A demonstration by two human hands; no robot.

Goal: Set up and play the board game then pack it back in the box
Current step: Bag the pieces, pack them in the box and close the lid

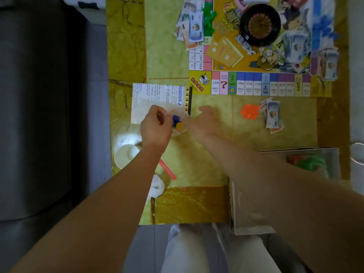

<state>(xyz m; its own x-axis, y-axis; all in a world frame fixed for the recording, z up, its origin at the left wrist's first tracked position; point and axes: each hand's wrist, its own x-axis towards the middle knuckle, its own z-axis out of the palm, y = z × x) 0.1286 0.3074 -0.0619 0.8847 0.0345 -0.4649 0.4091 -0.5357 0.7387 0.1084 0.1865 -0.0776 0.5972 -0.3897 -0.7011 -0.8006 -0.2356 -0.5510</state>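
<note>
Left hand and right hand hold clear bag, orientation blurred

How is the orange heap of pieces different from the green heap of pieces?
The orange heap lies on the bare table, below the board; the green heap lies on the board's left edge. The orange heap is roundish; the green heap is stretched out long. Both lie beside paper money.
</note>
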